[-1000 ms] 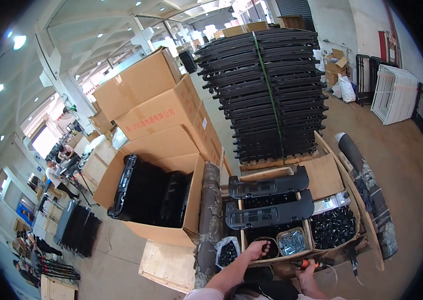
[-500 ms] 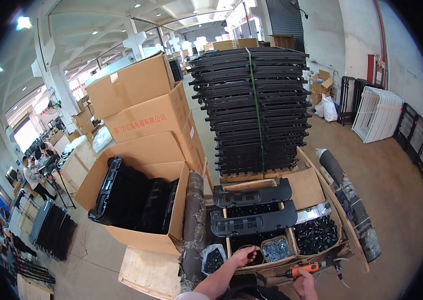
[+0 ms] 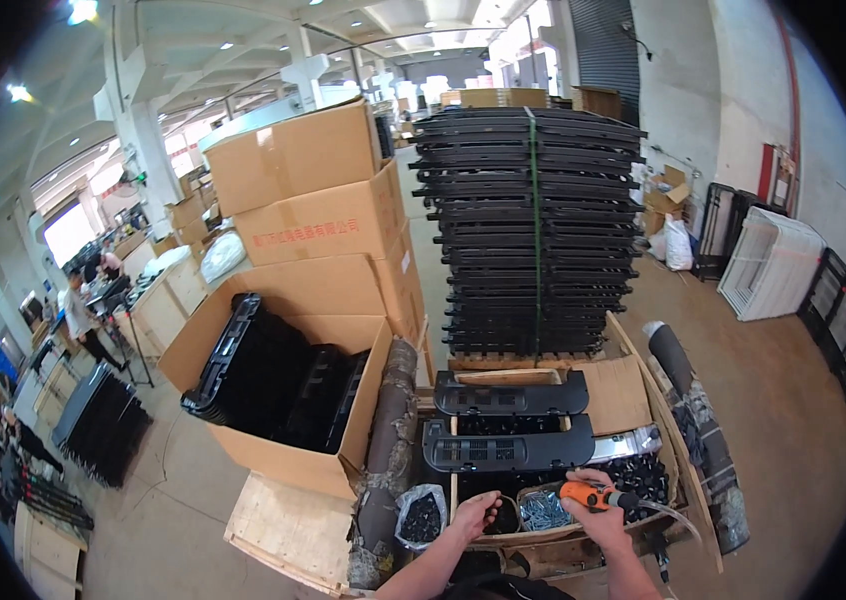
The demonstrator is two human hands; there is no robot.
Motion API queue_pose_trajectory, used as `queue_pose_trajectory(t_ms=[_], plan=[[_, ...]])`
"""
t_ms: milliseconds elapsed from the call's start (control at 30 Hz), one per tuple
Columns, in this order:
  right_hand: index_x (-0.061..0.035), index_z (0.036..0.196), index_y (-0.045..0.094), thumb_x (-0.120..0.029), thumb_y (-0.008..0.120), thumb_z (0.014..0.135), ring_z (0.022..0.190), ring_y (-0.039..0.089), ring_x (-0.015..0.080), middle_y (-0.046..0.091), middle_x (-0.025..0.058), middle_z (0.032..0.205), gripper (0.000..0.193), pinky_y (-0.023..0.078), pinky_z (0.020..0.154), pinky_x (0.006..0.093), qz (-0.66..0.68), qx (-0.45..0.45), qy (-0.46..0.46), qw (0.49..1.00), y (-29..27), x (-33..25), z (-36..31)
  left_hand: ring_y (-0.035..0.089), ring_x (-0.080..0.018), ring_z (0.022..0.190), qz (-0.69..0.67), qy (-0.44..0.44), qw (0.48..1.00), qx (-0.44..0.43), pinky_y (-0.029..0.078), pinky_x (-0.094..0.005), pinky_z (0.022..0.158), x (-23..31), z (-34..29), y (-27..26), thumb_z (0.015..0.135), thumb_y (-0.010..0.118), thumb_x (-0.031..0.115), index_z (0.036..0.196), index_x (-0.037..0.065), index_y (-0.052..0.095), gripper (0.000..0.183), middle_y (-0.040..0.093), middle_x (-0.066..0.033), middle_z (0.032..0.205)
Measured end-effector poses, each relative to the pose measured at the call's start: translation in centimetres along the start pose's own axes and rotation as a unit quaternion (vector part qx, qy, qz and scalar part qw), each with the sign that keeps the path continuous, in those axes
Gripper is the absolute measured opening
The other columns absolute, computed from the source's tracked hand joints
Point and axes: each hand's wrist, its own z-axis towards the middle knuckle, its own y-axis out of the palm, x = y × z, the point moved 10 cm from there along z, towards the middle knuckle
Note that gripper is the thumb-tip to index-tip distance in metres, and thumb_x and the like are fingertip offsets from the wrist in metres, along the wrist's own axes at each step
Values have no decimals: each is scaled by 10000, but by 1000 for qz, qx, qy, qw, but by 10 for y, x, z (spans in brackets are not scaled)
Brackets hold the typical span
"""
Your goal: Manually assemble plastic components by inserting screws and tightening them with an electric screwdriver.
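Observation:
My right hand (image 3: pixel 600 517) is wrapped round an orange power screwdriver (image 3: pixel 580 491) with a dark end and a pale hose, held over the parts box. My left hand (image 3: pixel 476 515) is closed, fingertips drawn together beside a small dark compartment (image 3: pixel 505 516); whatever it holds is too small to make out. Between the hands, silver screws (image 3: pixel 544 512) fill a compartment. Black small parts (image 3: pixel 650 474) lie to the right, partly behind the screwdriver. Two long black plastic panels (image 3: pixel 508 446) rest across the box just beyond my hands.
A clear bag of black bits (image 3: pixel 421 515) sits left of the box. An open carton (image 3: pixel 273 455) holds black plastic parts. Tall stacked black frames (image 3: pixel 538 240) stand behind. Wrapped rolls flank the box, including a grey roll (image 3: pixel 383 470) at left. White racks (image 3: pixel 771 265) lean at the right wall.
My right hand has raised the screwdriver up and left, from the box's front edge to over the screws and black parts. My left hand has drawn slightly back from the compartment. The view has shifted.

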Motion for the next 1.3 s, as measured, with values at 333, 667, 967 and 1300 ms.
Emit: queue_pose_trajectory(t_ms=[333,667,967,1300], plan=[[-8,1326,533,15,776,844,1129,680,233,694,175,1219,540,553,1007,396,157,-45,70,984,13,60,22,538,-82,727,-183,-3,983,-13,442,-234,614,-6,-39,43,1070,598,321,1167,126,673,230,659,57,911],[-15,1326,528,-10,776,851,1150,676,246,695,195,1229,536,546,1024,397,179,-91,86,976,9,68,38,502,-93,697,-327,-2,945,-4,404,-233,582,-6,-41,93,1064,603,362,1101,110,628,256,569,51,808],[-36,1352,507,-28,752,884,1161,654,244,682,180,1249,528,509,1058,414,191,-101,78,973,-4,80,42,524,-103,733,-350,15,937,7,434,-239,606,-13,-40,106,1067,601,324,1114,105,647,228,595,36,843],[-35,1374,499,-64,741,888,1178,645,248,678,177,1256,544,485,1082,420,177,-71,44,981,-16,72,43,609,-101,780,-329,47,942,-35,509,-235,657,1,-24,116,1051,630,340,1133,131,681,230,650,33,872]])
